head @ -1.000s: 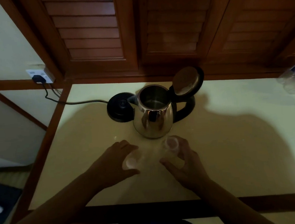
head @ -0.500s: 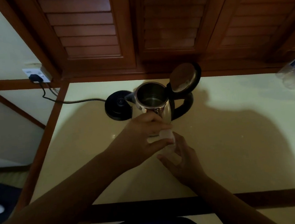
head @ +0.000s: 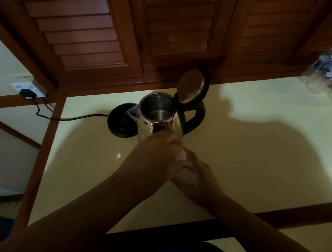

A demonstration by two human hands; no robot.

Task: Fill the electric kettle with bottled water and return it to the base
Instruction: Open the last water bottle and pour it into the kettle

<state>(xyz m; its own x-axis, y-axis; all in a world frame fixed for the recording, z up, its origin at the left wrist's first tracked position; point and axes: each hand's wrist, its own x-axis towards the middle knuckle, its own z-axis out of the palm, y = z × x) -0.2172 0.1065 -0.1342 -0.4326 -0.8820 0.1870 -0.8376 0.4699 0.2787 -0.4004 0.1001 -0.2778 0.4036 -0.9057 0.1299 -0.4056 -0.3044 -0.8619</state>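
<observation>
Steel shows bright in the dim light: the kettle [head: 159, 118] stands off its black base [head: 121, 120], just beside it on the counter [head: 263, 158], lid [head: 192, 86] tipped up and mouth open. From where I watch, my left hand [head: 159, 156] has its grip curled over the white cap [head: 181, 155] of the bottle [head: 184, 174], and my right hand [head: 199, 176] has its grip wrapped round the clear body below; both are clamped on it, just in front of the kettle and nearly touching its wall.

I judge the cap is being worked loose. A hard squeeze on that soft body as the cap comes free could spill water onto the counter, and it could run toward the base and its cord [head: 77, 118]. A twisting elbow could also nudge the kettle.

Room is good to the right, where open counter reaches toward the wrapped bottles [head: 328, 77]. The left edge and the near edge are close to my forearms.
</observation>
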